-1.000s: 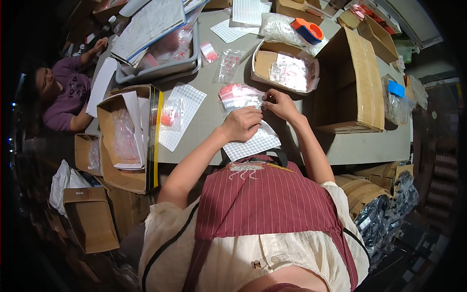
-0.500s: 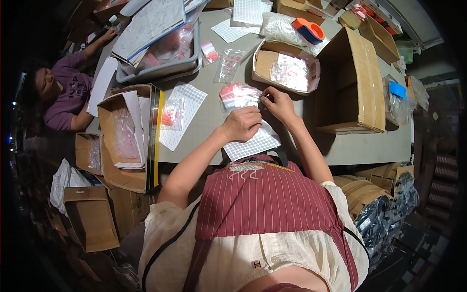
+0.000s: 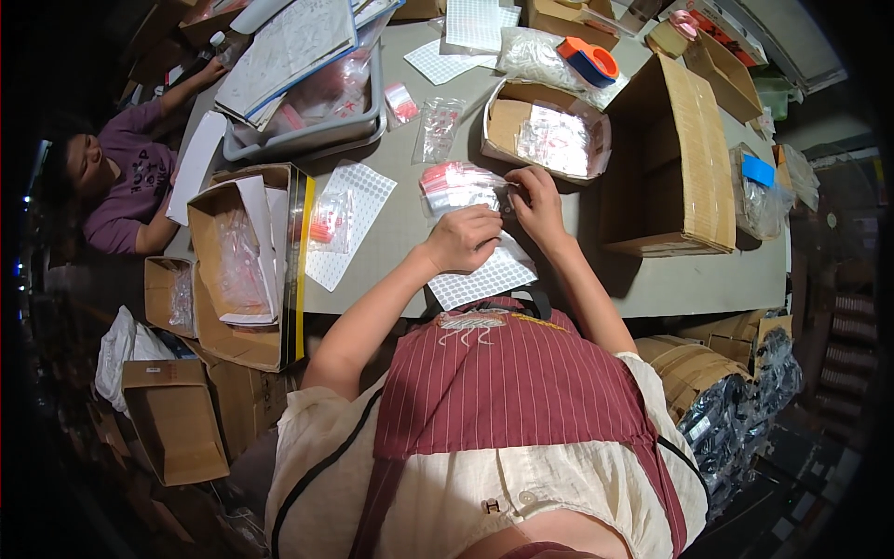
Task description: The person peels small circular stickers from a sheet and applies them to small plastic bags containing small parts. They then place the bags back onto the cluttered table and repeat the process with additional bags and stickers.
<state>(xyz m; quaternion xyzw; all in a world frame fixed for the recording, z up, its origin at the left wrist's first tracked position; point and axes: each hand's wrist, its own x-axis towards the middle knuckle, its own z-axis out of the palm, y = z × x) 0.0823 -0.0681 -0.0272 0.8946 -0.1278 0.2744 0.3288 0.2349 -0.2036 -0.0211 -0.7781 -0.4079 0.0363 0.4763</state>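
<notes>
A stack of small clear zip bags [image 3: 453, 184] with red and white markings lies on the table in front of me. My left hand [image 3: 463, 239] rests over its near edge, fingers curled and closed on the bags. At the stack's right end, my right hand [image 3: 538, 207] pinches thumb and fingers together at the edge of a bag; the exact grip is partly hidden. Under and below my left hand lies a white sheet of round grey stickers [image 3: 486, 278].
A low carton of bags [image 3: 503, 119] stands beyond my right hand, with a tall open cardboard box [image 3: 712, 158] to its right. Leftward are another sticker sheet [image 3: 368, 191], an open carton [image 3: 296, 270] and a grey bin [image 3: 377, 102]. A co-worker [image 3: 130, 177] is at far left.
My right hand has shifted very slightly at the right end of the bags. My left hand stays on the stack.
</notes>
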